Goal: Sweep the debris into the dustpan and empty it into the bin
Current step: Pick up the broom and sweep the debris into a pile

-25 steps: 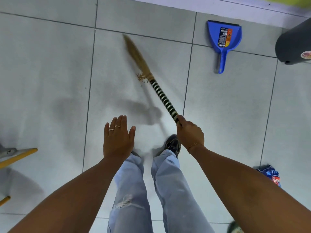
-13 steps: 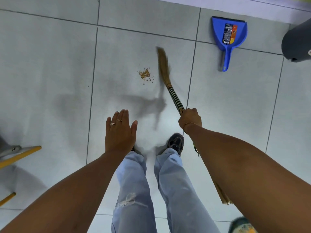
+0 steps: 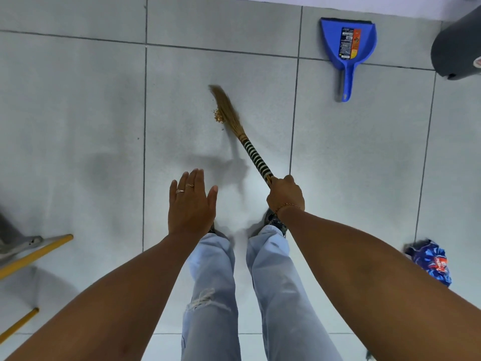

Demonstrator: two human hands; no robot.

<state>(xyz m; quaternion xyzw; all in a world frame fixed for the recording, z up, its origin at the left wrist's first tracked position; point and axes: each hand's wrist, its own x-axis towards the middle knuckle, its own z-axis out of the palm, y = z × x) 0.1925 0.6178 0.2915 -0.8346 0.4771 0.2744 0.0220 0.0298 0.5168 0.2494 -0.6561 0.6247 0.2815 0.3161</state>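
Note:
My right hand (image 3: 285, 194) grips the striped black-and-white handle of a straw broom (image 3: 253, 155). Its blurred bristles (image 3: 226, 106) lie on the grey tiled floor, touching a small pile of orange-brown debris (image 3: 218, 118) on their left side. My left hand (image 3: 190, 203) hovers flat above my feet, fingers together, holding nothing. A blue dustpan (image 3: 347, 44) lies on the floor at the far right, mouth toward the wall, handle pointing back at me. The dark grey bin (image 3: 455, 45) stands at the top right corner, partly cut off.
A crumpled blue snack wrapper (image 3: 429, 260) lies on the floor at the right. Yellow bars and a grey metal bracket (image 3: 28, 246) of some furniture jut in at the left edge. My legs in light jeans and dark shoes stand below the hands.
The broom swung back left from beside the debris and its bristles now touch the pile's right side. My left hand stayed flat and still.

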